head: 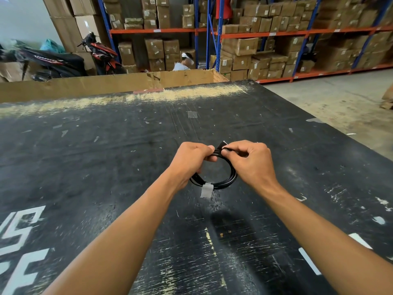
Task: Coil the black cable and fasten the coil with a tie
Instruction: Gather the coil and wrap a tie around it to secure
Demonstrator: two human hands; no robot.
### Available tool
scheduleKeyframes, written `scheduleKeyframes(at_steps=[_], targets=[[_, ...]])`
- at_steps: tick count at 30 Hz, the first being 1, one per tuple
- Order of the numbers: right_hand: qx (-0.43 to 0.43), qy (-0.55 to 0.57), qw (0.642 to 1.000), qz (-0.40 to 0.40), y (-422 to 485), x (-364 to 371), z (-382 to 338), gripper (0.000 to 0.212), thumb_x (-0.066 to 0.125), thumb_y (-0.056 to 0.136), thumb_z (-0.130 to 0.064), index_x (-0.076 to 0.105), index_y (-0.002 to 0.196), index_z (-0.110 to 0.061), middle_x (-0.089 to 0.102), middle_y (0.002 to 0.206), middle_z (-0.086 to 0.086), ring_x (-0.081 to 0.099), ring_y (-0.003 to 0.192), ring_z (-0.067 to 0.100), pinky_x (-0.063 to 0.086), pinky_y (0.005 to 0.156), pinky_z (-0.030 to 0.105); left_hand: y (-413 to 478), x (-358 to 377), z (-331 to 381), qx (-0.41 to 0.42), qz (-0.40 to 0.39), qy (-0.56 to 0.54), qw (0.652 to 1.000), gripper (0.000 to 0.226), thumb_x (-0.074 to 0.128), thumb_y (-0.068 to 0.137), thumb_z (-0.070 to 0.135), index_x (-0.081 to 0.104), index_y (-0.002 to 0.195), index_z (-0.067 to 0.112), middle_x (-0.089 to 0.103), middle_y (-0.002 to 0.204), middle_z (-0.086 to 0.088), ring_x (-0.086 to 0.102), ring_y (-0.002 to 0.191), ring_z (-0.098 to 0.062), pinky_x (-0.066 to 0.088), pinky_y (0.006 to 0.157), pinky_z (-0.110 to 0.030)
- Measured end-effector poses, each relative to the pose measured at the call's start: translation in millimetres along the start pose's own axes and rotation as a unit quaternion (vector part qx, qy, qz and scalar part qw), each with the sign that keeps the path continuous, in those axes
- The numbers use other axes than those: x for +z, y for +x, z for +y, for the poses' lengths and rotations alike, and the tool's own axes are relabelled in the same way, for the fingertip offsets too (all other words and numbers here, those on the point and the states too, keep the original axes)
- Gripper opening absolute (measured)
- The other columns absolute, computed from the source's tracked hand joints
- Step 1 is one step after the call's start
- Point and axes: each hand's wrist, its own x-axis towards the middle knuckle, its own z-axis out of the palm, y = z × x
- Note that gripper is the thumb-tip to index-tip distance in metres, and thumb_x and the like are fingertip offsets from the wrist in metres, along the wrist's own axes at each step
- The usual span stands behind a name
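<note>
A black cable [228, 179] is wound into a small round coil that I hold up above the black table [106, 156]. My left hand [189, 159] grips the coil's top left. My right hand [249, 159] pinches a thin tie [223, 145] at the top of the coil, right beside my left thumb. A grey tag [206, 190] hangs from the bottom of the coil. Much of the coil's left side is hidden behind my left hand.
The table is scuffed, with white lettering [19, 241] at the near left and bits of tape. A cardboard wall [106, 84] runs along its far edge. Behind stand shelves of boxes [276, 39], a motorbike [100, 54] and a seated person [182, 62].
</note>
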Motion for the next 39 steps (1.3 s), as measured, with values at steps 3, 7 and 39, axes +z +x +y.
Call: scheduleKeyframes(at_steps=[3, 7, 39], targets=[[0.045, 0.037, 0.998, -0.029, 4.4, -3.6, -1.7, 0.003, 0.078, 0.076, -0.019, 0.079, 0.076, -0.023, 0.074, 0.070, -0.011, 0.064, 0.062, 0.002, 0.052, 0.063, 0.026, -1.4, -1.2, -0.4, 0.016, -0.009, 0.010, 1.000, 0.019, 0.061, 0.088, 0.020, 0.076, 0.084, 0.008, 0.072, 0.067, 0.001, 0.038, 0.038, -0.002, 0.030, 0.042, -0.019], [0.094, 0.129, 0.987, -0.029, 7.1, -6.5, -2.2, 0.013, 0.082, 0.072, -0.009, 0.075, 0.081, -0.015, 0.076, 0.078, 0.006, 0.065, 0.066, 0.007, 0.056, 0.069, 0.028, -4.2, 1.1, -0.4, 0.024, -0.015, -0.005, 1.000, 0.018, 0.061, 0.087, 0.017, 0.076, 0.086, 0.007, 0.071, 0.066, 0.001, 0.038, 0.038, -0.002, 0.029, 0.041, -0.019], [0.118, 0.096, 0.988, -0.009, 8.8, 13.0, -0.1, 0.022, 0.066, 0.086, -0.016, 0.073, 0.066, -0.021, 0.068, 0.062, -0.013, 0.057, 0.059, -0.001, 0.049, 0.063, 0.026, -7.9, 7.1, -4.1, -0.029, -0.019, -0.113, 0.993, 0.025, 0.061, 0.091, 0.022, 0.073, 0.092, -0.001, 0.067, 0.062, -0.002, 0.029, 0.044, -0.007, 0.030, 0.041, -0.019]])
